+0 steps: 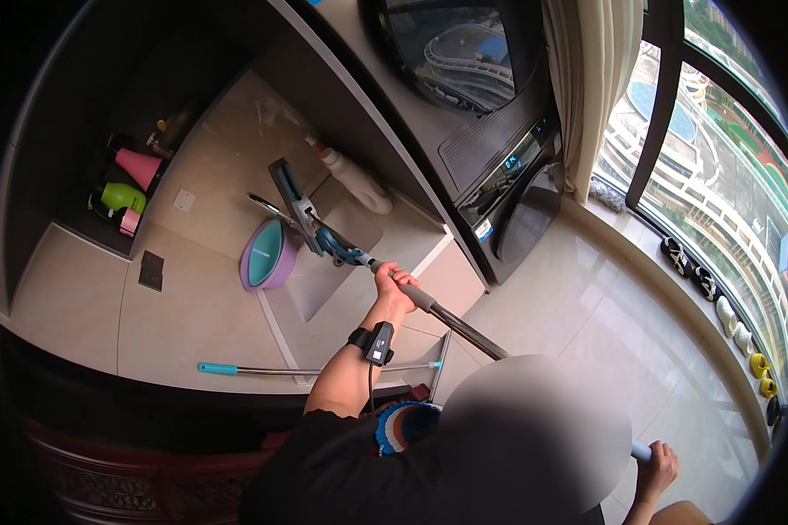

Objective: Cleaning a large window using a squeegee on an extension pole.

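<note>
My left hand (pixel 396 287) is closed around the grey sleeve on the metal pole of a sponge mop (pixel 302 214). The mop's grey and blue head is raised over the white sink (pixel 324 284). At the lower right, my right hand (pixel 659 470) grips the blue-grey end of the pole. A blurred round patch hides the pole's middle. Nested purple and teal basins (pixel 267 254) stand at the sink's left side, near the mop head. Behind the mop leans a white bottle (pixel 357 181). A strapped black device (pixel 378 344) sits on my left wrist.
A long pole with a turquoise handle (pixel 217 368) lies across below the sink. Stacked dark laundry machines (pixel 503 188) stand beyond the counter. Spray bottles (pixel 121 199) fill a dark shelf at left. Several shoes (pixel 727 317) line the window ledge. Pale tiles (pixel 578 324) cover the floor.
</note>
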### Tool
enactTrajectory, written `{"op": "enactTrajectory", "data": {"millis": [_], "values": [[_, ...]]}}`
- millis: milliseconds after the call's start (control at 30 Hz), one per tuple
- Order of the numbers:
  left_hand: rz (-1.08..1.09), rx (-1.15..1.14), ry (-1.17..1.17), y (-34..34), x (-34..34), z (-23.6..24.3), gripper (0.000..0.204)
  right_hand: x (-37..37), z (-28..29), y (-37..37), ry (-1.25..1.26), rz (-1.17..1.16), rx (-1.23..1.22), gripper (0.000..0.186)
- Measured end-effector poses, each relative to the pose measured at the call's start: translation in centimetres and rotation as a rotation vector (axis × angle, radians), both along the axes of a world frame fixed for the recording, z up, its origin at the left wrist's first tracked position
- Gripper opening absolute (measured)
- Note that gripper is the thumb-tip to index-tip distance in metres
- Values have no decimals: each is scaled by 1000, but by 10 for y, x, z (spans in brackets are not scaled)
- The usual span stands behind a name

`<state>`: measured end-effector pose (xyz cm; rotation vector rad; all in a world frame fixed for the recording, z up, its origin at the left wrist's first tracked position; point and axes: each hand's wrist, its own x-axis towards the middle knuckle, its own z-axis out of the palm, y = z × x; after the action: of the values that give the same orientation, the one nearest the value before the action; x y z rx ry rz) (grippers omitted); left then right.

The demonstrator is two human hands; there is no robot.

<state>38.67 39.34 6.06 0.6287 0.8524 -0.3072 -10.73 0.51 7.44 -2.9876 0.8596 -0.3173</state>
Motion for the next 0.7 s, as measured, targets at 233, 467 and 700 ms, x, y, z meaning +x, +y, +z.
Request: {"op": "enactTrajectory", "data": {"millis": [233,467,700], "values": [[-49,-2,-10,-2,-7,-7,26,-13,3,-4,23,12,58,15],[-103,231,89,8,-26,-37,23,-4,33,2,24,-26,297,21],[-75,378,207,37,-36,-56,7,-10,13,-17,121,98,361,21]]}}
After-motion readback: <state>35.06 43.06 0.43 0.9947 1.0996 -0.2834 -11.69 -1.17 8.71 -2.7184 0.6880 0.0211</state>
